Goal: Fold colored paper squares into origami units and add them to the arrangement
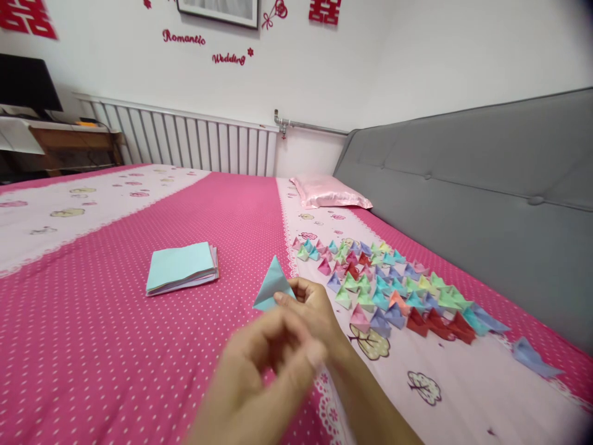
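A light blue paper triangle [272, 285], folded flat with its point upward, is pinched between the thumb and fingers of my right hand [315, 309]. Nearer to the camera, my left hand [259, 383] is raised in front of my right forearm. Its thumb and index finger curl together, and I see nothing between them; the hand is slightly blurred. Off to the left lies a stack of coloured paper [181, 266] with a light blue sheet on top. Many small folded paper boats [364, 283] in several colours stand in rows to the right of my hands.
Everything lies on a bed with a pink dotted cover [115, 346]. One blue paper boat [535, 358] sits apart at the right. Behind are a pink pillow [328, 191], a grey headboard [472, 161], a white radiator [194, 139] and a monitor [28, 83] on a desk.
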